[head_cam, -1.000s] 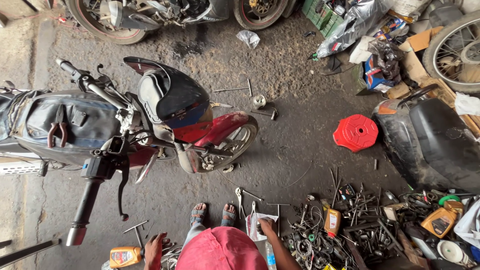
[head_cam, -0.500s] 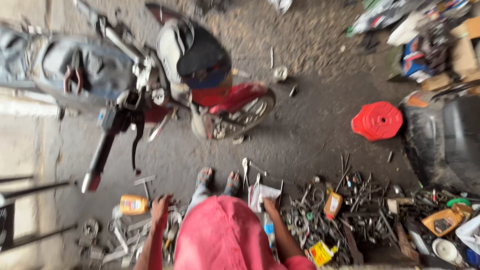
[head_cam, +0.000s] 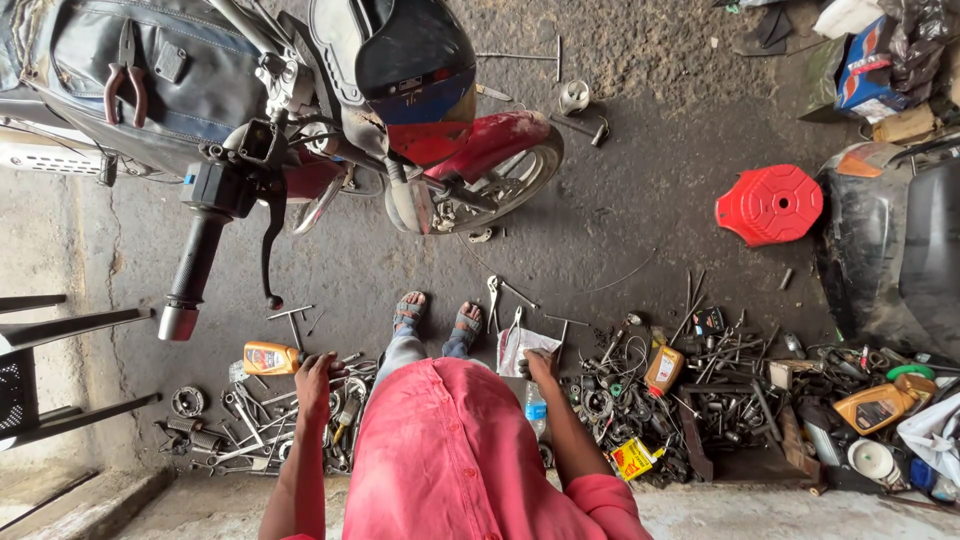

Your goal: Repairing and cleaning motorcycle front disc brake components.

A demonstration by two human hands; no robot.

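- The left hand [head_cam: 318, 375] hangs low over a heap of spanners and loose metal parts [head_cam: 255, 420] on the concrete floor [head_cam: 640, 230]; its fingers curl downward, but whether they grip anything cannot be told from above.
- Just beside that hand, at its ten o'clock, an orange oil bottle [head_cam: 270, 357] lies on its side.
- The right hand [head_cam: 540, 366] reaches down at the edge of a crumpled white plastic bag [head_cam: 520, 345]; the fingers are bent onto it and seem to pinch it, though the grip is partly hidden.
- At twelve o'clock from the bag, two spanners [head_cam: 495, 300] lie on bare floor, near the person's sandalled feet [head_cam: 437, 318].
- A small clear plastic bottle [head_cam: 536, 408] lies below the right forearm, at six o'clock from the hand.
- At three o'clock from the right hand spreads a dark pile of bolts, rods and tools [head_cam: 700, 390], with a second orange bottle [head_cam: 663, 369] standing in it and a yellow packet [head_cam: 633, 458] at its near edge.
- The pink shirt [head_cam: 450, 460] fills the lower middle.
- At twelve o'clock overall stands a motorcycle [head_cam: 400, 120] with red mudguard, its handlebar grip [head_cam: 190, 275] pointing down; pliers [head_cam: 127, 75] rest on its seat.
- A red plastic stool [head_cam: 770, 205] sits at two o'clock, well apart from both hands.
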